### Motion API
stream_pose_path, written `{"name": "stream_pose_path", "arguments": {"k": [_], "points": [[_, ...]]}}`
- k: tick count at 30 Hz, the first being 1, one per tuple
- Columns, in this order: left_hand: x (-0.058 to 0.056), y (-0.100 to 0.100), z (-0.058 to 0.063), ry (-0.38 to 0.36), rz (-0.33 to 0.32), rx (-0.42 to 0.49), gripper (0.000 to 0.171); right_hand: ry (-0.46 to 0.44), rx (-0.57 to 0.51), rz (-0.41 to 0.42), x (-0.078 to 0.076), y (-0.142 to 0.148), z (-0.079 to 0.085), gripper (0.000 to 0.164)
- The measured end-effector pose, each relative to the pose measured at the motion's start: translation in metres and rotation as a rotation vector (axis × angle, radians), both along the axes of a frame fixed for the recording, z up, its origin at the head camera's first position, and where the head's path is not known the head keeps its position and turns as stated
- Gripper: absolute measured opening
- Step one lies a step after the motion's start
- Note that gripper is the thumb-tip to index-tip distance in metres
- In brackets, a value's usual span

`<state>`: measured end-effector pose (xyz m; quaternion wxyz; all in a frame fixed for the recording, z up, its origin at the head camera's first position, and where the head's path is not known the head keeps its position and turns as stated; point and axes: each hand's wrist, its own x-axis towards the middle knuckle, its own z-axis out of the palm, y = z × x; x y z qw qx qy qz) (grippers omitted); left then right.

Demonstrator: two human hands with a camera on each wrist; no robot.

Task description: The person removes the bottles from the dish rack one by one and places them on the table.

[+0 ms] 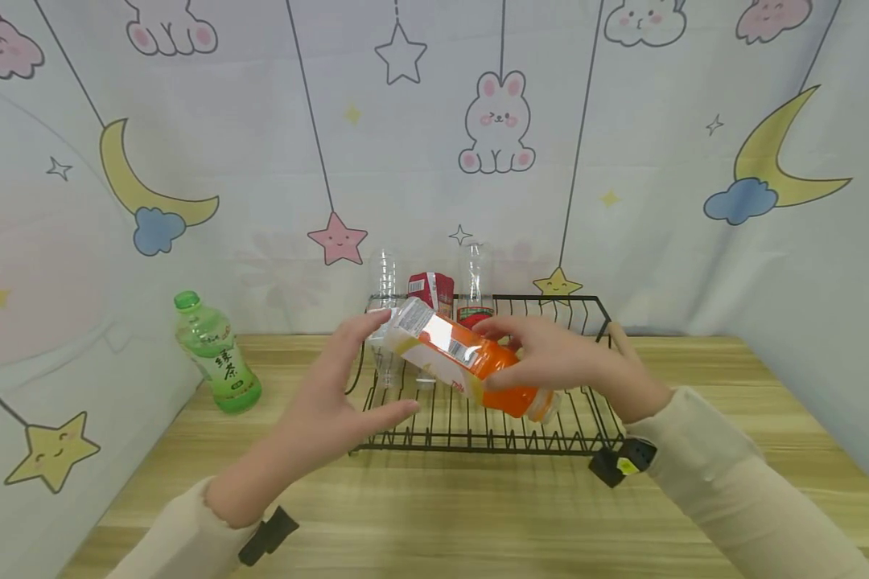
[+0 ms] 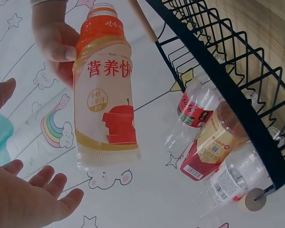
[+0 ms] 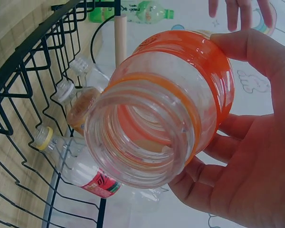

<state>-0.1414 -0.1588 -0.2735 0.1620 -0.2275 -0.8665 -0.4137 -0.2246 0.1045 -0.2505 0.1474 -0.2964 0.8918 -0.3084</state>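
My right hand (image 1: 543,354) grips an empty orange-and-white bottle (image 1: 463,358) near its uncapped neck and holds it tilted above the black wire rack (image 1: 478,438). In the right wrist view the bottle's open mouth (image 3: 142,137) faces the camera, with my fingers (image 3: 256,142) curled round its shoulder. My left hand (image 1: 348,386) is spread, fingers straight, just beside the bottle's base and apart from it. In the left wrist view, the left palm (image 2: 23,199) sits below the bottle (image 2: 104,95). Several empty bottles (image 2: 213,142) stand upside down in the rack.
A green tea bottle (image 1: 217,354) stands on the wooden table (image 1: 434,515) at the left, near the curtain wall. A cartoon-print curtain backs the table and closes its left and right sides. A wooden peg (image 3: 119,40) sticks up from the rack's rim.
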Motion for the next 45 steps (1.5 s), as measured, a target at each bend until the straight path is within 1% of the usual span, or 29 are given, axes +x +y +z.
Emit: {"name": "stream_pose_path", "arguments": {"k": [5,7,11,13,18,20,22,24,31,33,37,40,45], "points": [[0.002,0.008,-0.003,0.046,-0.036,-0.041,0.089,0.010,0.016,0.018,0.003,-0.005,0.000,0.067],[0.002,0.010,-0.004,0.069,-0.061,-0.048,0.088,0.014,0.018,0.030,0.004,-0.007,-0.001,0.067],[0.000,0.013,-0.007,0.133,-0.107,-0.058,0.087,0.014,0.021,0.053,0.005,-0.010,-0.001,0.066],[-0.001,0.015,-0.008,0.180,-0.111,-0.087,0.086,0.015,0.025,0.061,0.006,-0.012,-0.001,0.066],[-0.008,0.016,-0.014,0.336,-0.093,-0.204,0.084,0.018,0.039,0.060,0.009,-0.015,0.000,0.064],[-0.010,0.016,-0.016,0.379,-0.086,-0.246,0.083,0.019,0.044,0.058,0.009,-0.016,0.001,0.064],[-0.012,0.016,-0.018,0.406,-0.076,-0.294,0.083,0.017,0.050,0.058,0.010,-0.017,0.001,0.064],[-0.013,0.017,-0.019,0.414,-0.065,-0.341,0.082,0.011,0.054,0.058,0.011,-0.018,0.001,0.065],[-0.013,0.022,-0.022,0.374,-0.031,-0.517,0.086,-0.008,0.079,0.055,0.012,-0.019,-0.001,0.065],[-0.014,0.023,-0.024,0.378,-0.025,-0.551,0.086,-0.014,0.082,0.055,0.012,-0.019,-0.002,0.066],[-0.016,0.026,-0.029,0.408,-0.007,-0.588,0.084,-0.012,0.078,0.071,0.010,-0.018,-0.003,0.067],[-0.018,0.028,-0.032,0.429,0.003,-0.594,0.081,-0.008,0.073,0.088,0.008,-0.017,-0.004,0.067],[-0.022,0.032,-0.037,0.441,0.019,-0.591,0.077,-0.015,0.072,0.094,0.006,-0.018,-0.006,0.066]]}}
